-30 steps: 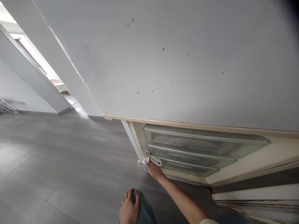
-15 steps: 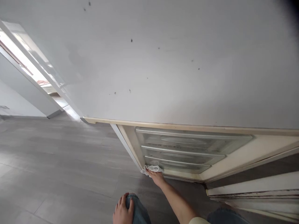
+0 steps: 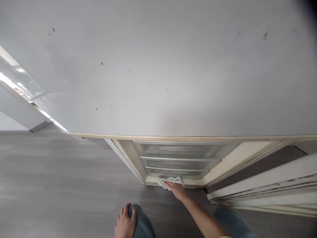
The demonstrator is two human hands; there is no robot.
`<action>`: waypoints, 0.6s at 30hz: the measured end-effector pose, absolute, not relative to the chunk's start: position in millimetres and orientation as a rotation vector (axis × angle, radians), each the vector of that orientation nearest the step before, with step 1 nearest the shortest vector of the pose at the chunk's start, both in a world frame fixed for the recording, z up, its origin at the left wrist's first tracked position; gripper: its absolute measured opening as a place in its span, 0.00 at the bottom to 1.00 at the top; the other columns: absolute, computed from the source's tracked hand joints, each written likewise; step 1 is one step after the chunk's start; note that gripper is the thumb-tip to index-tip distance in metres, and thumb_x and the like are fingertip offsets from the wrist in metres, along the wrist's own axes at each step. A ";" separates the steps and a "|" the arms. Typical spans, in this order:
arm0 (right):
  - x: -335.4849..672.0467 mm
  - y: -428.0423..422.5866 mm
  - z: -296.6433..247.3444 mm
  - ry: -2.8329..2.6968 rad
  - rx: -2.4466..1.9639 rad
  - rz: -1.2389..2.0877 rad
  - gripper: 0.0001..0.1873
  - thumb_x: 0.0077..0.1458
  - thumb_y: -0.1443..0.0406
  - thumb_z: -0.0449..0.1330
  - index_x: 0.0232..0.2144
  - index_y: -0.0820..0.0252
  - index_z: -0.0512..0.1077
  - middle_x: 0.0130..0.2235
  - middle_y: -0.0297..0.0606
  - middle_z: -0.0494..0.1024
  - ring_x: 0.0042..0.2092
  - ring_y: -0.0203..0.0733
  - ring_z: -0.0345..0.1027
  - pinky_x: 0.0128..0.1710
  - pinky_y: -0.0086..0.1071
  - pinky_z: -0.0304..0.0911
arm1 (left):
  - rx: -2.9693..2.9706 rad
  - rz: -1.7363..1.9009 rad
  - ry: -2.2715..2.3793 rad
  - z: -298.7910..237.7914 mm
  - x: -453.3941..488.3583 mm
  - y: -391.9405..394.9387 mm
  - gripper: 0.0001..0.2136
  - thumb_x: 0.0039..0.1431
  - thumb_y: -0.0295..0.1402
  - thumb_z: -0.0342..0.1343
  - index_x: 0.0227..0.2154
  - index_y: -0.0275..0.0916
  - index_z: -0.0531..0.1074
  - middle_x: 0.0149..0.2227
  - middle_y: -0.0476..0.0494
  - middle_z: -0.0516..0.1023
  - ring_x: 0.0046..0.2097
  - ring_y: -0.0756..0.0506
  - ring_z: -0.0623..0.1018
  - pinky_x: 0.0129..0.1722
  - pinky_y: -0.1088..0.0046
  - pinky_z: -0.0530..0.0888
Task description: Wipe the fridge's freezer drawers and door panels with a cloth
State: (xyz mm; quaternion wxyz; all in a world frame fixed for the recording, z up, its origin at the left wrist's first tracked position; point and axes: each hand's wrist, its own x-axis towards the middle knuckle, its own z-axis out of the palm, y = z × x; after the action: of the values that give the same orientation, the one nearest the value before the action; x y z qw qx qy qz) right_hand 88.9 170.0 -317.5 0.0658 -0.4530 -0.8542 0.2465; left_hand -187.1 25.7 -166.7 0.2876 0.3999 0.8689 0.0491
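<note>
A folded white cloth (image 3: 162,182) lies under my right hand (image 3: 176,189), whose fingers press it against the bottom edge of an open freezer compartment (image 3: 141,181). Behind the cloth, several clear-fronted drawers (image 3: 179,164) are stacked inside the cream-coloured frame. My left hand (image 3: 124,222) rests on my bent knee (image 3: 142,223) in blue denim, its fingers draped over it and the thumb apart, holding nothing. Some of the cloth is hidden beneath the right hand's fingers.
An upper white door (image 3: 158,82) with small dark marks fills the top of the view. The lower door (image 3: 262,185), swung out at right, shows a dirty gasket. Grey plank flooring (image 3: 61,185) spreads left. A white wall panel (image 3: 15,112) stands far left.
My right hand has slid the cloth rightward along the bottom edge, from the left corner toward the middle. The camera view has shifted too. My left hand stays on the knee.
</note>
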 end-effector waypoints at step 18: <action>229.6 163.8 -300.7 -2.252 -1.969 0.829 0.32 0.48 0.79 0.43 0.52 0.60 0.71 0.55 0.41 0.70 0.57 0.42 0.63 0.58 0.36 0.56 | 1.105 0.074 2.303 -173.9 -189.6 40.9 0.25 0.56 0.48 0.33 0.52 0.46 0.61 0.57 0.38 0.68 0.55 0.35 0.70 0.53 0.53 0.67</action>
State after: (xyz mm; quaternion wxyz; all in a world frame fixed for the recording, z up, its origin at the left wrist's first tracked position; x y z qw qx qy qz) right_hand 229.6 163.8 -300.7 0.0187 -0.6340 -0.7255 0.2671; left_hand -189.6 40.9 -173.9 0.2888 0.4141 0.8628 0.0277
